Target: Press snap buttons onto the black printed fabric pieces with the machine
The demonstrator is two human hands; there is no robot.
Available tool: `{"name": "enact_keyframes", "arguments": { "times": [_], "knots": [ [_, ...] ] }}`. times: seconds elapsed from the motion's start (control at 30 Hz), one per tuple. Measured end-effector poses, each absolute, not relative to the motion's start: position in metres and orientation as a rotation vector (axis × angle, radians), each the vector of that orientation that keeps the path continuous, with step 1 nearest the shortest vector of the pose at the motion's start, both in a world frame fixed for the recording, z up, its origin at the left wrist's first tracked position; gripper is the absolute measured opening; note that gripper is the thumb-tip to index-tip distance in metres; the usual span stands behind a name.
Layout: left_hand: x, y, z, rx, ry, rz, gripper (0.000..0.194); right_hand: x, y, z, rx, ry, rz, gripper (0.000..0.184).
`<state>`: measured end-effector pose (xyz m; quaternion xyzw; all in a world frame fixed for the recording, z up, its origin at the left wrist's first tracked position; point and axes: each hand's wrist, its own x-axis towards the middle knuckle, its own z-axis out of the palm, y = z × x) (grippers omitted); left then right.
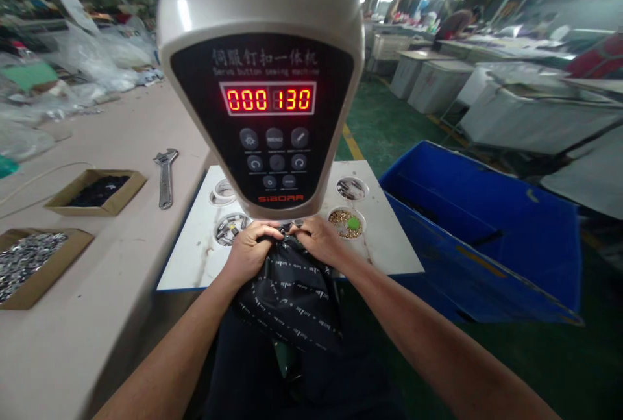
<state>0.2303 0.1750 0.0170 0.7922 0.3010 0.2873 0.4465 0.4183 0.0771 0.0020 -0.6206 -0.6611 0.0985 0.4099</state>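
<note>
We take the button sewing machine [265, 82] as our landmark; its red display [267, 100] reads 000 130. Our black printed cloth [292, 287] hangs just in front of the machine, its upper edge gathered beneath the head, with rows of small white lettering running across it. Our left hand [252, 248] pinches that edge on the left, fingers closed on the fabric; our right hand [318, 238] grips it close by on the right, thumb and fingers drawn narrow.

Below the machine's head lies a white board [382, 241] with round cups. In the cup [362, 228] to the right, just beside our right hand, we see gold-coloured pieces [337, 228] and a green disc [354, 223].

Left of the machine, our tabletop [139, 154] carries an adjustable wrench [166, 180], a box [127, 191] of dark pieces [100, 191] and, nearer us, a box [48, 277] of silvery pieces [24, 261]. Right of the machine stands a blue bin [491, 271].
</note>
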Motion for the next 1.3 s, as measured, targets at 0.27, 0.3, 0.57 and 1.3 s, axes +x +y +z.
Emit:
{"name": "enact_keyframes", "arguments": {
  "times": [0.27,0.3,0.57,1.3],
  "knots": [
    [0.227,0.17,0.034,2.138,0.785,0.533,0.021,0.422,0.074,0.005,-1.559,-1.68,0.261,0.03],
    [0.227,0.17,0.034,2.138,0.805,0.523,0.023,0.421,0.072,0.007,-1.568,-1.682,0.276,0.029],
    [0.229,0.182,0.031,2.071,0.836,0.403,0.025,0.424,0.064,0.014,-1.562,-1.705,0.39,0.02],
    [0.226,0.184,0.041,2.025,0.835,0.305,0.031,0.435,0.065,0.012,-1.539,-1.775,0.455,0.025]
  ]
}}
